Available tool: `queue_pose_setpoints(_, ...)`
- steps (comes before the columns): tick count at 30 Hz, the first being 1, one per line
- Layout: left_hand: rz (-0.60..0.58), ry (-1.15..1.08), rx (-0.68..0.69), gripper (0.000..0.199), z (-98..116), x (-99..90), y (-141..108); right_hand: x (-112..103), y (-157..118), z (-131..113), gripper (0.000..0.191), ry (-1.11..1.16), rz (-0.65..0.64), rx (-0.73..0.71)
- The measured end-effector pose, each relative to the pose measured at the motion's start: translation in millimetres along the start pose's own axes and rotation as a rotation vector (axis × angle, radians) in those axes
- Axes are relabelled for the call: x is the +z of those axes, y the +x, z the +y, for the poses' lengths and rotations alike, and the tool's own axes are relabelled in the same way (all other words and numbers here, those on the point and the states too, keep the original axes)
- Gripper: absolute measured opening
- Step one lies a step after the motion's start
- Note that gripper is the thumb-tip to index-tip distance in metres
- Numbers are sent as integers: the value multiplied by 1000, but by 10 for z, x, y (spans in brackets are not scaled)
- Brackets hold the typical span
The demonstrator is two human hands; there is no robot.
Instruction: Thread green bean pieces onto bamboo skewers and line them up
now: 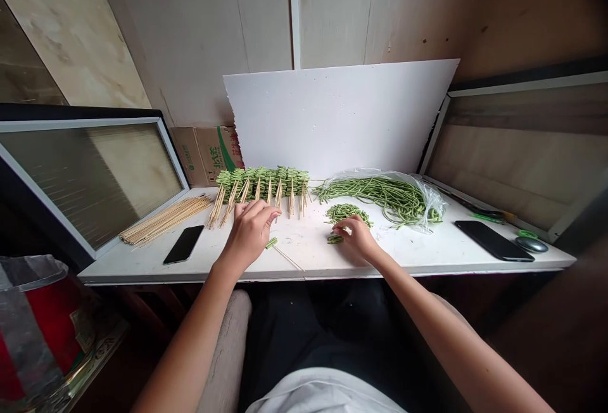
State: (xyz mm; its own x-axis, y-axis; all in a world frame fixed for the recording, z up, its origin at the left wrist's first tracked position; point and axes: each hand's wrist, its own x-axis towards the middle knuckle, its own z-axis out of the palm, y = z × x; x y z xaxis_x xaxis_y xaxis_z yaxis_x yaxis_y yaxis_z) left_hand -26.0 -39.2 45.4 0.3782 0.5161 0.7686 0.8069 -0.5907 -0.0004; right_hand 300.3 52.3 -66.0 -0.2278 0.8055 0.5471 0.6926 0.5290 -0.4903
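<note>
My left hand (254,226) is over the front middle of the table, its fingers curled together; whatever they hold, if anything, does not show. Just below it is a bamboo skewer (291,258) with short green bean pieces (271,243) at one end. To the right, my right hand (357,235) has its fingers bent and closed at a few cut bean pieces (335,239). Right behind that hand lies a heap of cut beans (349,212). Finished bean skewers (261,182) are stacked behind my left hand, their bare sticks pointing towards me.
Long whole beans (380,194) spill from a clear plastic bag (432,201). Bare skewers (164,220) and a phone (183,245) lie on the left. Another dark phone (494,240) and a rounded grey object (531,244) are on the right. A white board (342,118) stands behind.
</note>
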Motion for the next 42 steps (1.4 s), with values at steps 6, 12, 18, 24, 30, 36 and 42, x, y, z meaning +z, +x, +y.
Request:
queue_pose_setpoints(6,-42,-16,11,20,26,68,-7,174,-56,39,20,-110,99,-66)
queue_pose_setpoints(12,-69,-54,-9,19,25,130,-32,279,-82,66,32,-127,11,-85)
queue_pose_setpoints(18,-120,-84,-59,26,69,129,-29,270,-81,78,36,-97,-29,-85)
queue_pose_setpoints(24,-176,-176,-80,39,113,127,-24,256,-72,58,37,-71,-22,-62)
queue_pose_setpoints(30,-164,-322,-29,44,121,156,-35,22,-21,-295,39,162,-4,29)
queue_pose_setpoints(36,-56,-427,1,52,248,182,-50,-231,-56,-1031,44,705,-222,10)
queue_pose_setpoints(42,-23,-437,40,48,379,153,-41,-228,-113,-1270,30,812,-89,2)
